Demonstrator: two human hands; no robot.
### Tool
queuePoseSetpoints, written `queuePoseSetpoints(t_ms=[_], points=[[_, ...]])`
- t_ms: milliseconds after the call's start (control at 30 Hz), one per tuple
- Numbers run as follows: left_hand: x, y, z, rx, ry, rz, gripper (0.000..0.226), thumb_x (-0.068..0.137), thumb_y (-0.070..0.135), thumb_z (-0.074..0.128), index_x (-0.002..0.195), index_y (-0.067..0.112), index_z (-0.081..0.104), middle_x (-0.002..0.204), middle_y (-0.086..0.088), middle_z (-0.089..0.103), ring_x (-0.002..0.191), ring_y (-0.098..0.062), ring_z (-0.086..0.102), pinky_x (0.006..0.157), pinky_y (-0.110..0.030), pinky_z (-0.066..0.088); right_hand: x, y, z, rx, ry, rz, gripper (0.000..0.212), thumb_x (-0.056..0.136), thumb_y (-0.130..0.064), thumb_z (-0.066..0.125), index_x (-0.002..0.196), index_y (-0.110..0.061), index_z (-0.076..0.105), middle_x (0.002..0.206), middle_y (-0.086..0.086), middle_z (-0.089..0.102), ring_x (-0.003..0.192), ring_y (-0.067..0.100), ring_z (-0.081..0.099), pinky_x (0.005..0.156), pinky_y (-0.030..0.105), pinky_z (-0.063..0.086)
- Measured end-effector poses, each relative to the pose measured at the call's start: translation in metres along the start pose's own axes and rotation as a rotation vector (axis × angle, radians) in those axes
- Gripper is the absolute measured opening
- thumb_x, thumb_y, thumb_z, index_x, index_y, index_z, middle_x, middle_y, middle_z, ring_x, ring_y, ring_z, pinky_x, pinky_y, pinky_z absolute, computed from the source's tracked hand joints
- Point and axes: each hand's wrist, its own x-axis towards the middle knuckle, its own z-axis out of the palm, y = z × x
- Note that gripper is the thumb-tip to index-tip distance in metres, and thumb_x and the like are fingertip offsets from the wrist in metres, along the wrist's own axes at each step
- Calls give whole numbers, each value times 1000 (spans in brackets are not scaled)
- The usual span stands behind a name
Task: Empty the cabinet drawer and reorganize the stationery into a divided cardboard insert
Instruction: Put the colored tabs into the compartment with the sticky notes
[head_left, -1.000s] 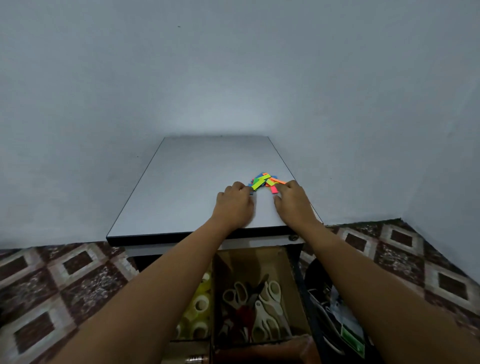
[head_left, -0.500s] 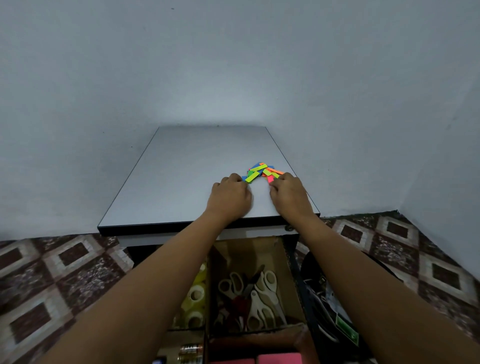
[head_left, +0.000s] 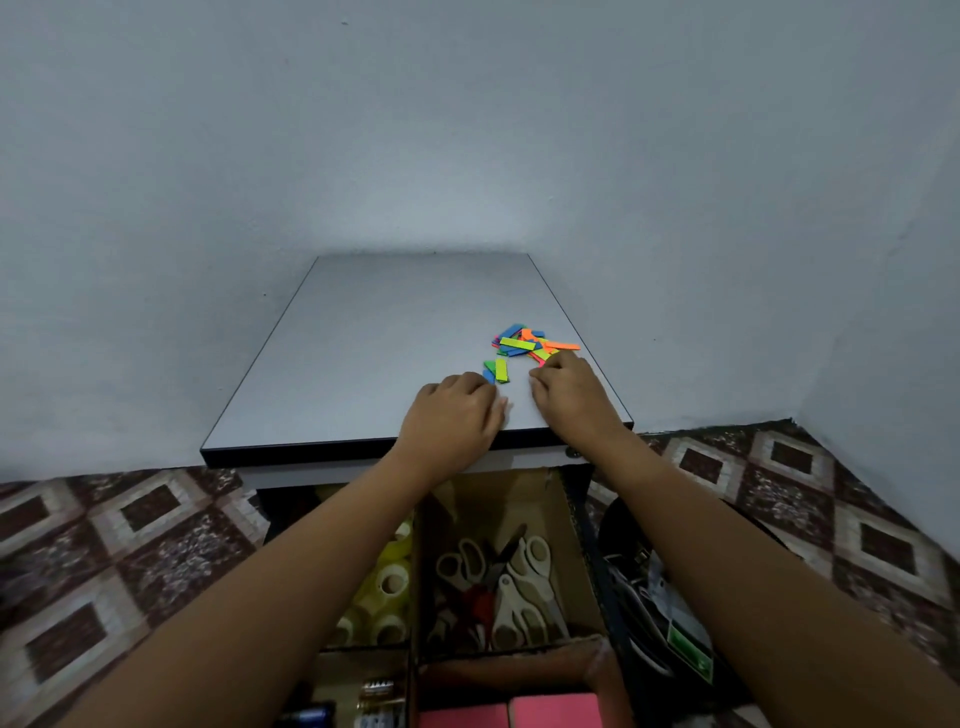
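Both the left hand (head_left: 452, 410) and right hand (head_left: 569, 387) touch coloured strips (head_left: 522, 344).

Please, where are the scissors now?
In the head view, the scissors lie low in the centre, in a cardboard insert compartment below the cabinet top, right of the tape rolls.
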Motion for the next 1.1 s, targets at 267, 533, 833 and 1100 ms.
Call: queuePoseSetpoints(t_ms=[267, 533, 833, 1100], points=[[-31, -9, -8, 28, 68, 143, 39, 88, 37, 41, 92, 11, 69, 91, -6, 67, 80, -23, 65, 65, -32, 53, -40, -10, -12, -31, -3, -147, 37, 97, -16, 42, 129, -3, 54, 132, 14, 52, 119, 27, 48, 100, 35, 39], [-42, -6, -14, 123, 127, 207, 32, 87, 24, 39, 92, 10, 68, 88, -7, 66, 75, -25, 63, 61, -32, 51, -65, -4, -17, -55, 14, -258, 35, 90, -4, 52, 124, -1, 57, 125, 15, 55, 113, 29, 54, 98, 35, 43], [-25, 2, -24, -9, 85, 47, 27, 95, 21, 40, 98, 6, 62, 90, -11, 66, 80, -31, 61, 62, -33, 41, -68, 0, -21, 96, 177, -275, 16, 88, -1, 58, 100, 0, 69, 98, 15, 67, 88, 29, 65, 79, 32, 50], [-11, 11, -30, -315, 40, -256, 20, 100, 21, 34, 109, 8, 46, 80, -11, 59, 63, -23, 49, 53, -30, 30, -68, -15, -39, 499, 305, 89, 15, 93, -6, 53, 100, -6, 66, 95, 0, 63, 85, 6, 55, 73, 5, 43]])
